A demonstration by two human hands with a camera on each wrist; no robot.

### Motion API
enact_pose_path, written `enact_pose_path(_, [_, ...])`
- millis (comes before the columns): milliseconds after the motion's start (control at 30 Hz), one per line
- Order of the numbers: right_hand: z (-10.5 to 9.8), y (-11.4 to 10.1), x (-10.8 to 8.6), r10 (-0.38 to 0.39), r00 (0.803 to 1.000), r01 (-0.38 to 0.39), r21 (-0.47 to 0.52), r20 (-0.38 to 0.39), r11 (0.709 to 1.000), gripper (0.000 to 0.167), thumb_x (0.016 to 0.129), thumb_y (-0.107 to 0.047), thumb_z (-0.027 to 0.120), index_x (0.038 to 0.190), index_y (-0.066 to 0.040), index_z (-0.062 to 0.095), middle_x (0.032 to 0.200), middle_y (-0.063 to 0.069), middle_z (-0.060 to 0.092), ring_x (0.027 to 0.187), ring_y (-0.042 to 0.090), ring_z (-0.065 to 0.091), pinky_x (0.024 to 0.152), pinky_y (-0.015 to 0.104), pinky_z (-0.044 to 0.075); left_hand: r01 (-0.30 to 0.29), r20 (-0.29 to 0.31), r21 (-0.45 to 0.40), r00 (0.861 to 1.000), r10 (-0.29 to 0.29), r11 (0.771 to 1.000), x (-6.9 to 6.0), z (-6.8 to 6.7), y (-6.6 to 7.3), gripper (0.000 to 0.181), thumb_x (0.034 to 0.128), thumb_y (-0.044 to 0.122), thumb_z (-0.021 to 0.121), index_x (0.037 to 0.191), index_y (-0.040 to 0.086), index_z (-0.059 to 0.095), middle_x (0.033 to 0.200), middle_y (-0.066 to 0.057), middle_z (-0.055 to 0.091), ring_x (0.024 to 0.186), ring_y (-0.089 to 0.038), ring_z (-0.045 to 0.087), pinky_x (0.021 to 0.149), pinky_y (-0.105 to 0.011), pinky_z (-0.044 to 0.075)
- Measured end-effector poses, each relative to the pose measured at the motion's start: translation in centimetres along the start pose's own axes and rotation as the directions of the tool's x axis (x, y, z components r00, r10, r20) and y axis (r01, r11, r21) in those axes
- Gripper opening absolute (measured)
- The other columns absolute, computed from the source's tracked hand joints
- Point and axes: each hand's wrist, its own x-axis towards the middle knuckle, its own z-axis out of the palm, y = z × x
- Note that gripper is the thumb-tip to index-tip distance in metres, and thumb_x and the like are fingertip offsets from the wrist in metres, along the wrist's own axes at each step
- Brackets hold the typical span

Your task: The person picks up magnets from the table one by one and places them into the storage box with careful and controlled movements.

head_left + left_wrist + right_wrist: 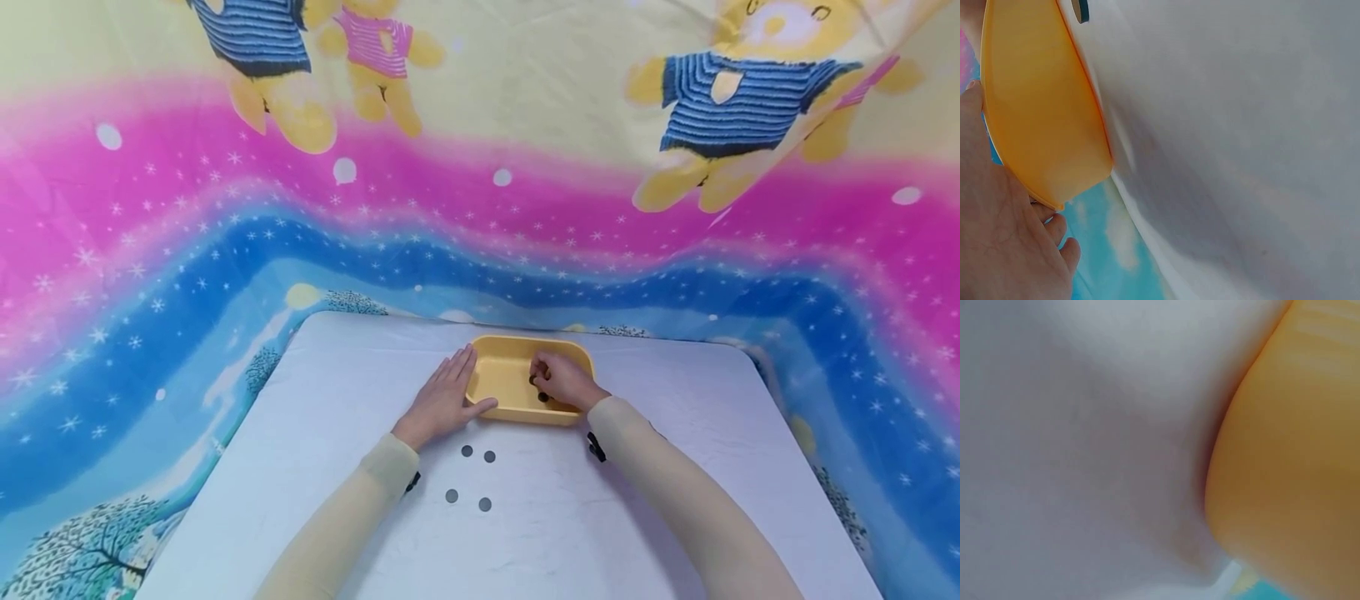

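While my right hand (561,382) pinches a small dark disc (532,381), slackening could drop it; my left hand (441,402) lies straight-fingered

1. On my feed the yellow tray (525,415) looks like smooth plastic, softly glossy.
2. I read the grey discs (490,457) as matt.
3. White table cover (690,408): matt cloth.
4. Printed backdrop (480,217): smooth, creased fabric.
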Motion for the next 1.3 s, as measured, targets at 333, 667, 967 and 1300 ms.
enact_pose_path(333, [-0.1, -0.1, 0.0, -0.009, 1.0, 0.009, -0.008, 0.01, 1.0, 0.006, 0.104, -0.006, 0.07, 0.108, -0.008, 0.066, 0.09, 0.004, 0.066, 0.073, 0.017, 0.064, 0.066, 0.032, 0.053, 0.002, 0.002, -0.002, 1.0, -0.002, 1.0, 0.1, -0.1, 0.0, 0.11, 0.1012, 0.082, 0.039, 0.173, 0.007, 0.003, 0.181, -0.008, 0.001, 0.167, -0.025, 0.003, 0.136, -0.04, 0.005])
enact_pose_path(667, [0.0, 0.0, 0.1, -0.005, 1.0, 0.005, 0.016, -0.017, 1.0, 0.005, 0.107, -0.012, 0.067, 0.111, -0.01, 0.066, 0.096, 0.005, 0.066, 0.073, 0.019, 0.063, 0.062, 0.032, 0.056, -0.001, -0.002, -0.002, 1.0, 0.001, 1.0, 0.1, 0.1, 0.0, 0.11, 0.101, 0.083, 0.038, 0.173, 0.006, 0.004, 0.181, -0.007, 0.001, 0.167, -0.024, 0.003, 0.136, -0.041, 0.005])
enact_pose_path(967, [-0.8, -0.6, -1.8, -0.103, 0.991, 0.104, 0.005, -0.087, 0.995, 0.011, 0.107, -0.012, 0.066, 0.116, -0.006, 0.068, 0.101, 0.003, 0.066, 0.075, 0.019, 0.06, 0.066, 0.035, 0.055, -0.004, 0.006, 0.006, 1.0, 0.004, 1.0, 0.1, 0.1, 0.0, 0.111, 0.1006, 0.084, 0.036, 0.172, 0.007, 0.002, 0.181, -0.007, -0.001, 0.167, -0.025, 0.003, 0.136, -0.04, 0.005])
enact_pose_path(1300, [-0.7, -1.9, -5.4, -0.231, 0.958, 0.232, -0.015, -0.168, 0.973, 0.01, 0.101, -0.011, 0.075, 0.11, -0.01, 0.07, 0.101, 0.0, 0.066, 0.078, 0.014, 0.058, 0.067, 0.031, 0.055, -0.009, -0.016, -0.011, 1.0, 0.009, 1.0, 0.2, 0.1, -0.1, 0.108, 0.1027, 0.077, 0.045, 0.172, 0.006, 0.004, 0.181, -0.009, 0.002, 0.167, -0.03, 0.009, 0.135, -0.042, 0.006])
